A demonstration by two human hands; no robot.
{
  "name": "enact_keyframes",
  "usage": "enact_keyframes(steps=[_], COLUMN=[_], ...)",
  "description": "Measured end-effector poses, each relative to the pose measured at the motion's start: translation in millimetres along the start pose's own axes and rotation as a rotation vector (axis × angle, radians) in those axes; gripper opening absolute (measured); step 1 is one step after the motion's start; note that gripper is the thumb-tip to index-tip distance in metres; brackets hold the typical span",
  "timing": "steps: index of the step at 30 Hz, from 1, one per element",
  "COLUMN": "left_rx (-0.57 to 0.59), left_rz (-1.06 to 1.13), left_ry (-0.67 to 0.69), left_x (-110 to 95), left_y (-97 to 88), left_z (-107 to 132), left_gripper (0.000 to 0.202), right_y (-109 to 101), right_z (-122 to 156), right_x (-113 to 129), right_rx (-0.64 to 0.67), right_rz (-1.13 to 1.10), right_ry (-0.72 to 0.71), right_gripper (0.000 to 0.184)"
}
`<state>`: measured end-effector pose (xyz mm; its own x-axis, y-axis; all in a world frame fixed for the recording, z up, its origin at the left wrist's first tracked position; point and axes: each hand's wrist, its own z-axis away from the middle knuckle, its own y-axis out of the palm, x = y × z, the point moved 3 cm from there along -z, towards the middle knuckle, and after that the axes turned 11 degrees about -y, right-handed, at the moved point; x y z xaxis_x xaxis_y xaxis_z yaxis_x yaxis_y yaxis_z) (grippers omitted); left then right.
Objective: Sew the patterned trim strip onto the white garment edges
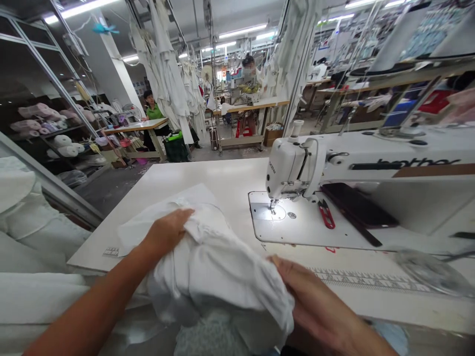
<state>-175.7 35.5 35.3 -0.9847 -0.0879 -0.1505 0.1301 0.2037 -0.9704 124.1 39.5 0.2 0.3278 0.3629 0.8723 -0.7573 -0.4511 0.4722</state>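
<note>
A bunched white garment [218, 262] is stretched between my two hands at the table's front edge. My left hand [170, 230] is closed on its upper left part, over the tabletop. My right hand [297, 282] grips the garment's right edge, with the fingers partly hidden by cloth. Under the left side, a flat white piece of fabric [148, 222] lies on the table. To the right stands a white sewing machine [297, 168], its lit needle and presser foot [273, 205] apart from the garment.
Red thread snips [326, 215] and a dark phone [359, 205] lie on the machine bed. A ruler strip [363, 279] runs along the table [237, 183]. White cloth [29, 237] is piled at left. People sit at machines further back, among hanging white garments [166, 64].
</note>
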Motion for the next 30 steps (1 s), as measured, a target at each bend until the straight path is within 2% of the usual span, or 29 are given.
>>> enact_keyframes(steps=[2,5,8,10,13,16,19,20,22,24,27,30], left_rx=[-0.155,-0.341,-0.431,-0.388,-0.308,-0.27,-0.223,-0.182,-0.031,0.042,-0.004,-0.139], left_rz=[-0.073,-0.127,-0.132,-0.109,-0.082,-0.054,0.104,0.303,0.684,0.901,0.979,0.893], left_ry=[0.015,-0.021,-0.007,-0.006,-0.026,-0.04,-0.002,-0.001,-0.107,-0.23,-0.335,-0.259], left_x=[-1,-13,-37,-53,-69,-81,-96,-101,-110,-119,-127,-127], left_y=[-15.8,-44.4,-60.6,-55.4,-30.4,-5.7,4.8,5.8,10.8,16.5,22.3,19.3], left_z=[-17,-48,-79,-96,-104,-80,-28,-8,27,52,65,64], left_gripper=[0.041,0.035,0.034,0.036,0.036,0.039,0.033,0.025,0.017,0.019,0.014,0.003], right_y=[12,27,40,47,54,48,38,36,36,37,40,41], right_z=[16,32,38,38,30,15,2,-2,-8,-12,-14,-13], right_x=[-14,-20,-13,-7,-5,-6,-7,-8,-10,-14,-21,-22], right_rx=[0.108,0.253,0.266,0.233,0.201,0.031,-0.115,-0.125,-0.117,-0.108,-0.114,-0.112], right_rz=[-0.083,-0.096,-0.151,-0.182,-0.223,-0.241,-0.235,-0.237,-0.247,-0.24,-0.187,-0.161], right_ry=[0.104,0.148,0.154,0.127,0.088,0.012,-0.043,-0.047,-0.057,-0.068,-0.078,-0.073], right_gripper=[0.047,0.052,0.046,0.042,0.036,0.033,0.038,0.04,0.04,0.039,0.037,0.036])
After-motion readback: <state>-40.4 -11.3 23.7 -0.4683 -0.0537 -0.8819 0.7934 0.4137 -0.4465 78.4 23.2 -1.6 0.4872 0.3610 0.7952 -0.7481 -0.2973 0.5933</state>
